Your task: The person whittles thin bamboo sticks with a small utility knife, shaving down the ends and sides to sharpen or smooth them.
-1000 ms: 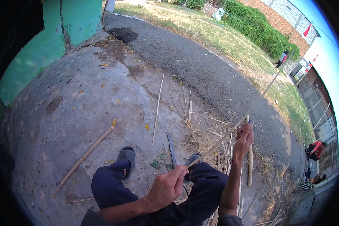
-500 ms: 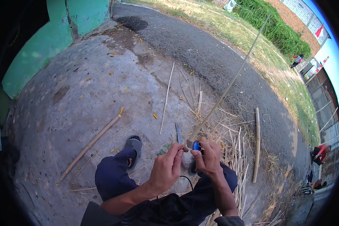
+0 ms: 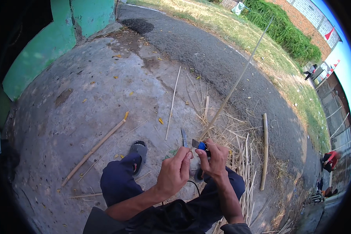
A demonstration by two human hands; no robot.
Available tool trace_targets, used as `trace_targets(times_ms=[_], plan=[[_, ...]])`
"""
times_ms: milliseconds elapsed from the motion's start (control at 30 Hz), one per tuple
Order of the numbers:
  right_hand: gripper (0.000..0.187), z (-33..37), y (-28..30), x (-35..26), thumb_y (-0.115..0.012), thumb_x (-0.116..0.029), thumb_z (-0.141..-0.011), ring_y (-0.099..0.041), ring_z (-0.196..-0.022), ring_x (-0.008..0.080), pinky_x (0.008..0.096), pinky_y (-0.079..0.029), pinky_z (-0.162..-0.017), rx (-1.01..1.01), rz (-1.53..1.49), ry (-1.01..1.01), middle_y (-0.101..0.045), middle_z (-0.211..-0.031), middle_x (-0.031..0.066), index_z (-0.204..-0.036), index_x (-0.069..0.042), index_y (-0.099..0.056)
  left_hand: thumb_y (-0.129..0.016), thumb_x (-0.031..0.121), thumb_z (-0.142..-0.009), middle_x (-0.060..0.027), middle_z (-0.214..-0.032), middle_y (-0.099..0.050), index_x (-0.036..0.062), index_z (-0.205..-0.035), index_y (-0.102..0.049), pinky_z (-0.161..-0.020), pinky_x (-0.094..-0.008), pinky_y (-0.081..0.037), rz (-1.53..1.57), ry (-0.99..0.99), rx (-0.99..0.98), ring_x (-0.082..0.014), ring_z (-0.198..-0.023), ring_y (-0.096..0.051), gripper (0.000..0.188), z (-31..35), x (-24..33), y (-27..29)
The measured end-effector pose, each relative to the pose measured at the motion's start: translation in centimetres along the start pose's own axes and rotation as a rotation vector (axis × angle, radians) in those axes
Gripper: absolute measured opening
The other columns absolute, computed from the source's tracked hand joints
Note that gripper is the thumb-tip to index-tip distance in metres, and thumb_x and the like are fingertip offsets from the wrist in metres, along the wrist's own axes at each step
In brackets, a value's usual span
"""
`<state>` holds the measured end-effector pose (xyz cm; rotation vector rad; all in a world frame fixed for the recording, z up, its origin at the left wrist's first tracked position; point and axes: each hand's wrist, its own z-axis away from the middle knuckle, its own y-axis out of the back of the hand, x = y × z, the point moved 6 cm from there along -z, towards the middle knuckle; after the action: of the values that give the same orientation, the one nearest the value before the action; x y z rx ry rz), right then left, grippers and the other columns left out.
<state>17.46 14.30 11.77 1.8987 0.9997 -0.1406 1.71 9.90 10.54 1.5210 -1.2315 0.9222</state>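
Note:
My left hand (image 3: 173, 170) is closed, thumb and fingers pinched around the near end of a long, thin bamboo stick (image 3: 238, 83), which slants up and away to the far right. My right hand (image 3: 215, 160) is wrapped around a small knife (image 3: 201, 146) with a blue part by its short, wide grey blade. That blade lies against or right beside the stick, just ahead of my left fingertips. Fine curled shavings hang near the right fingers. Beyond my hands a longer metal blade (image 3: 184, 136) rests on the ground, its lower part hidden.
Bamboo strips (image 3: 243, 171) and dry shavings (image 3: 226, 124) lie by my right leg, with a thick bamboo piece (image 3: 265, 152) further right. Another bamboo stick (image 3: 95, 147) and a thin strip (image 3: 173, 102) lie on the concrete. A person in red (image 3: 330, 159) crouches at far right.
My right hand and the knife have shifted slightly left, toward my left hand. The stick's far end has swung a little left and down. A distant person has changed posture.

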Motion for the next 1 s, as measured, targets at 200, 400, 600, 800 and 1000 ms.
trace_targets(times_ms=[200,400,600,800,1000], plan=[[0.027,0.0,0.5,0.5,-0.081,-0.028,-0.091,-0.061,-0.054,0.03,0.0404,-0.046,-0.052,0.035,0.003,0.004,-0.06,-0.066,0.0102,-0.091,-0.004,-0.067,-0.053,0.009,-0.109,-0.0193,-0.081,-0.066,0.0005,-0.107,-0.057,-0.057,-0.0399,-0.049,-0.076,-0.045,0.014,-0.0411,-0.07,-0.071,0.009,0.0,0.3,-0.2],[0.031,0.5,1.3,4.9,-0.07,-0.034,-0.103,-0.048,-0.051,0.0221,0.0368,-0.036,-0.051,0.222,-0.102,-0.192,-0.052,-0.063,0.0062,-0.095,-0.004,-0.065,-0.054,0.008,-0.109,-0.0208,-0.078,-0.066,0.0019,-0.107,-0.057,-0.058,-0.0446,-0.05,-0.097,0.003,-0.048,-0.0431,-0.072,-0.071,0.007,0.2,0.9,-0.8],[0.046,-1.1,13.2,16.9,-0.051,-0.049,-0.113,-0.03,-0.055,0.0035,0.0249,-0.021,-0.049,0.692,-0.396,-0.515,-0.037,-0.066,-0.0067,-0.084,-0.012,-0.051,-0.054,0.01,-0.109,-0.0227,-0.079,-0.07,0.002,-0.109,-0.057,-0.058,-0.0481,-0.051,0.055,-0.055,-0.112,-0.042,-0.074,-0.072,0.009,4.1,0.1,-2.0],[0.05,1.7,9.0,15.0,-0.045,-0.055,-0.113,-0.033,-0.058,0.0022,0.0216,-0.023,-0.05,0.46,-0.584,-0.681,-0.04,-0.072,-0.0068,-0.104,-0.008,-0.058,-0.044,0.012,-0.112,-0.0073,-0.067,-0.053,-0.0002,-0.119,-0.057,-0.058,-0.0357,-0.045,0.138,0.064,-0.038,-0.0164,-0.057,-0.053,0.019,1.1,-1.8,0.8],[0.033,-1.9,2.8,2.5,-0.062,-0.032,-0.105,-0.064,-0.077,0.0247,0.0383,-0.05,-0.074,-0.12,-0.133,-0.261,-0.069,-0.091,0.0123,-0.115,-0.001,-0.065,-0.045,0.015,-0.113,-0.0026,-0.073,-0.054,-0.0005,-0.119,-0.056,-0.059,-0.0326,-0.042,0.229,0.075,-0.01,-0.0108,-0.062,-0.048,0.02,0.6,-2.2,1.4]])
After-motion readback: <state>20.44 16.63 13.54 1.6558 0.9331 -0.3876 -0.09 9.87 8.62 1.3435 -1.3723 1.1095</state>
